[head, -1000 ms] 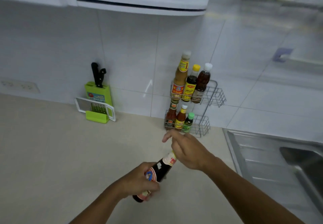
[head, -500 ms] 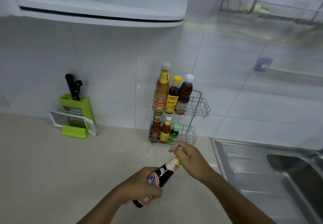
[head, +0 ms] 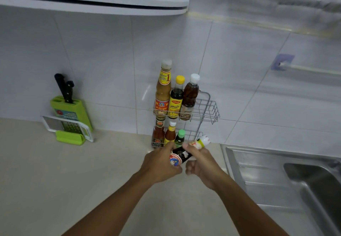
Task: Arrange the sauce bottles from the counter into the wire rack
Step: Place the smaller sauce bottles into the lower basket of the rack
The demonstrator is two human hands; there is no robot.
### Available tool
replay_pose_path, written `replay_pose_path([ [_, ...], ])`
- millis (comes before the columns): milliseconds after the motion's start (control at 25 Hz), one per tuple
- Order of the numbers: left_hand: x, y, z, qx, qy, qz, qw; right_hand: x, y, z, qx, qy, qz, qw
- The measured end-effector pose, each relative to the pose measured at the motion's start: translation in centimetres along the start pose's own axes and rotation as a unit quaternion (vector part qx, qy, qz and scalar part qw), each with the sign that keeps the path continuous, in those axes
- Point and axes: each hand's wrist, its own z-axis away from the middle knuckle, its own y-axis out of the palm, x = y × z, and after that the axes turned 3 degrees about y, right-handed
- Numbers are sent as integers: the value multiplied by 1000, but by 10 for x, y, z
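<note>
head view; worn high; faces forward-down at counter (head: pixel 55 180) and tiled wall (head: pixel 103 60); near

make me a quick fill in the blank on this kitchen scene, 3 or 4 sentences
1. The upper shelf of the wire rack holds ____ bottles.
2. The dark bottle is gripped by ____ hands.
3. The smallest bottle on the lower shelf has a ____ cap.
4. Two knives stand in the ____ knife block.

Missing words: three; both; green; green
</note>
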Motion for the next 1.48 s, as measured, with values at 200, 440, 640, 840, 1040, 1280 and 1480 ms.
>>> replay_pose_path([
  [200, 21, 4, -32, 50, -27, 147, 988, -1, -29, -22, -129, -102, 65, 984],
  [440, 91, 25, -63, -27, -212, 220, 952, -13, -74, -85, -279, -144, 172, 934],
  [640, 105, 40, -89, -40, -234, 277, 931, -19, -80, -122, -236, -142, 251, 928],
  [840, 96, 52, -104, -52, -218, 254, 941, -24, -83, -154, -209, -130, 323, 914],
  [1040, 101, 56, -105, -61, -222, 273, 934, -20, -79, -179, -145, -111, 374, 909],
  [1280, 106, 59, -104, -61, -225, 291, 928, -23, -78, -186, -118, -114, 430, 888],
  [1480, 104, 58, -102, -52, -219, 278, 934, -31, -80, -182, -115, -109, 430, 889],
])
